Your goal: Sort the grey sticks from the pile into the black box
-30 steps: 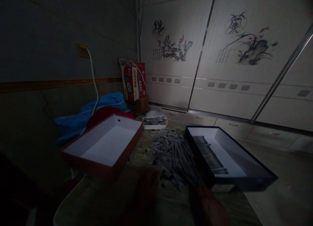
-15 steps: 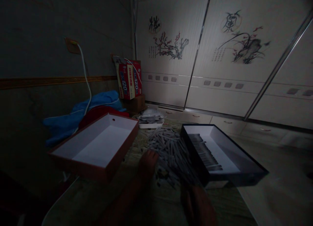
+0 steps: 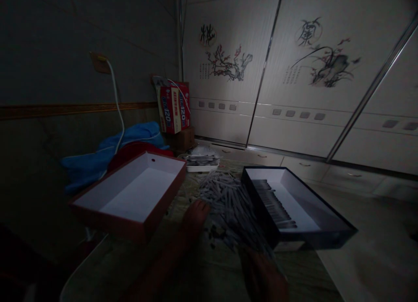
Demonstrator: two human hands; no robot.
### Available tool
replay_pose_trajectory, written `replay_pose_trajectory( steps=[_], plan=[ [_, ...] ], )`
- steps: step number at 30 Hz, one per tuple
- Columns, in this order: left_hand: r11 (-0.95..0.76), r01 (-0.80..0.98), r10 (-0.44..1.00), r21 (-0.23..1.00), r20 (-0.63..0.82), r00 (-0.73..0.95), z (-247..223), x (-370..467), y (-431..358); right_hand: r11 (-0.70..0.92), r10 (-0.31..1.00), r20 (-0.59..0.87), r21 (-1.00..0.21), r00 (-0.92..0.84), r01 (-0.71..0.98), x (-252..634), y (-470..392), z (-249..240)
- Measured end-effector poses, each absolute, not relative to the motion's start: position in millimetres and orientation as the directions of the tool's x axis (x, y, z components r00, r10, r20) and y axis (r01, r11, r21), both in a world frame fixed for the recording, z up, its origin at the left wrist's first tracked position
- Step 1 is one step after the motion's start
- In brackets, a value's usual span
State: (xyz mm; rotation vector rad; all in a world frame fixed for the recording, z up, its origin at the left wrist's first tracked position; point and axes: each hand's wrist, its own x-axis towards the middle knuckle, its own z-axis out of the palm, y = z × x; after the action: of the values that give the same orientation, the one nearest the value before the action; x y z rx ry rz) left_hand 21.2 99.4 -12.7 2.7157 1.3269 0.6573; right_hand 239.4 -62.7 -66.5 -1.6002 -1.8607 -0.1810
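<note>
A heap of slim grey stick-like pieces (image 3: 228, 199), perhaps pens, lies on the table in the middle of the view. At the heap's left edge is my left hand (image 3: 195, 215), its fingers curled in; whether anything is in them is hidden. Nearer to me, my right hand (image 3: 263, 271) is at the heap's lower end, dark and smeared, so its grip is unclear. Small black pieces (image 3: 214, 233) lie between the hands. Right of the heap, a dark-rimmed box (image 3: 326, 241) with a white inside holds a row of similar sticks (image 3: 272, 204) along its left wall.
A red-brown box (image 3: 143, 228) with a white inside stands at the left. Behind the heap is a white tray (image 3: 202, 167) with more sticks. Blue cloth (image 3: 140, 134), red cartons (image 3: 174, 108) and a hanging white cable (image 3: 115, 93) are at the back left. The room is dim.
The camera view has shifted slightly. My right hand has moved a little up toward the lower end of the heap. My left hand stays nearly in place.
</note>
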Motion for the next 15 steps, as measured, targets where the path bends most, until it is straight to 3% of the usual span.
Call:
replay_pose_trajectory(
  steps=[2, 5, 6, 7, 8, 9, 15],
  plan=[
    [-0.584, 0.725, 0.800, 0.365, 0.411, 0.437, -6, 19, 95, 0.222, 0.824, 0.565, -0.381, 0.036, 0.898, 234, -64, -63],
    [-0.420, 0.587, 0.891, 0.692, 0.437, 0.123, 6, 18, 80, 0.189, 0.795, 0.582, -0.507, 0.172, 0.841, 225, -67, -54],
    [-0.285, 0.329, 0.945, 0.900, 0.322, -0.061, 9, 18, 73, 0.194, 0.787, 0.585, -0.537, 0.196, 0.821, 222, -68, -50],
    [-0.146, -0.011, 0.982, 0.989, 0.144, -0.118, 11, 19, 65, 0.210, 0.779, 0.592, -0.557, 0.207, 0.804, 218, -69, -46],
    [-0.006, -0.319, 0.996, 0.948, -0.022, -0.083, 13, 20, 56, 0.235, 0.769, 0.605, -0.568, 0.207, 0.789, 215, -70, -42],
    [0.041, -0.396, 0.996, 0.917, -0.070, -0.059, 13, 20, 48, 0.263, 0.760, 0.619, -0.573, 0.199, 0.776, 211, -71, -37],
    [0.161, -0.581, 0.967, 0.798, -0.246, -0.069, 18, 24, 5, 0.371, 0.736, 0.671, -0.516, 0.094, 0.772, 190, -76, -22]
  ],
)
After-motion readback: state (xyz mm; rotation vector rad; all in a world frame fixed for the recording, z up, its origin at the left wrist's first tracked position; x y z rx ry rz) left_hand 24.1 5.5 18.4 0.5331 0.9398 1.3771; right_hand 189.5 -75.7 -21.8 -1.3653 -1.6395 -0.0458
